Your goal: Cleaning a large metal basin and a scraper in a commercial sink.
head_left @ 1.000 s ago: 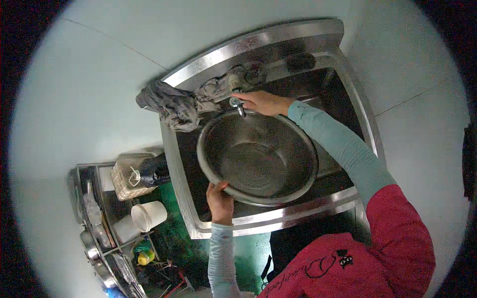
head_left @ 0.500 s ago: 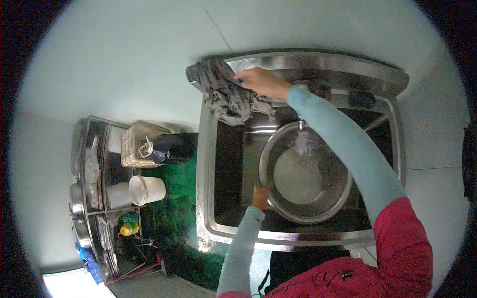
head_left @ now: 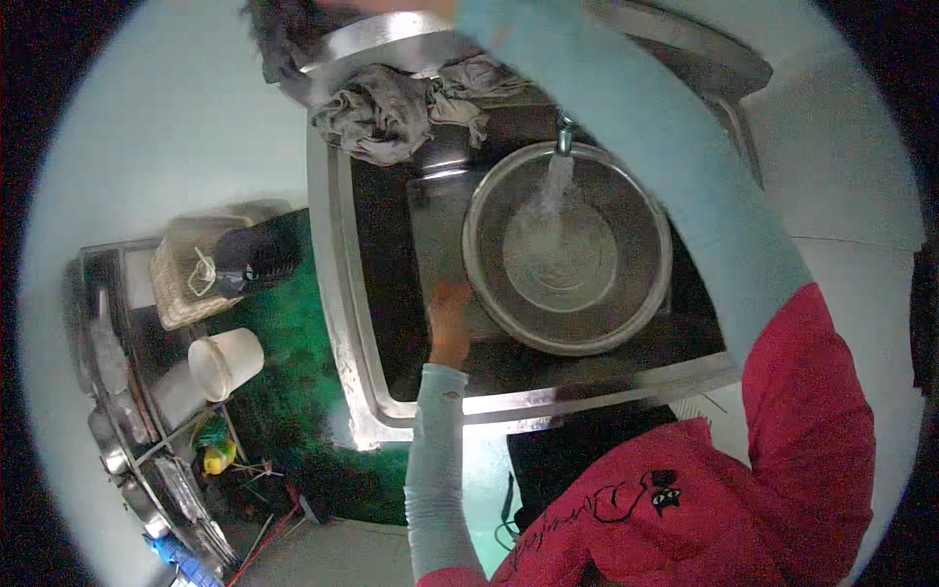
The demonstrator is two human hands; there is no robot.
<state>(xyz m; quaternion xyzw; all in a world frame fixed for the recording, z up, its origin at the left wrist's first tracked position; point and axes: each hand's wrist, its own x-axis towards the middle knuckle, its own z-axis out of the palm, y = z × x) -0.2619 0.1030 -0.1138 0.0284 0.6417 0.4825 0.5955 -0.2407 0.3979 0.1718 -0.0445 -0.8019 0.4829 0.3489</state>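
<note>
At the upper left edge, my right hand (head_left: 386, 4) is closed on a dark grey cloth (head_left: 286, 39), which hangs over the back ledge; the frame cuts off most of the fingers. A lighter grey crumpled cloth (head_left: 377, 112) lies on the sink's back rim below it. Just left of a round metal basin (head_left: 474, 293), my left hand (head_left: 450, 323) hovers with nothing visible in it, its fingers loosely apart and somewhat blurred. Water runs from the tap (head_left: 564, 137) into the basin, which stands in the metal sink (head_left: 342, 264) with water in its bottom.
Another bunched cloth (head_left: 479, 76) lies along the back rim beside the tap. Left of the sink is a green floor (head_left: 284, 391), with a white bucket (head_left: 230, 362), a cream basket (head_left: 186, 284) and a metal rack (head_left: 147, 440) holding several items.
My right hand has moved up and left and lifted the dark cloth off the lighter one. My left hand has come off the basin's rim. The view has shifted.
</note>
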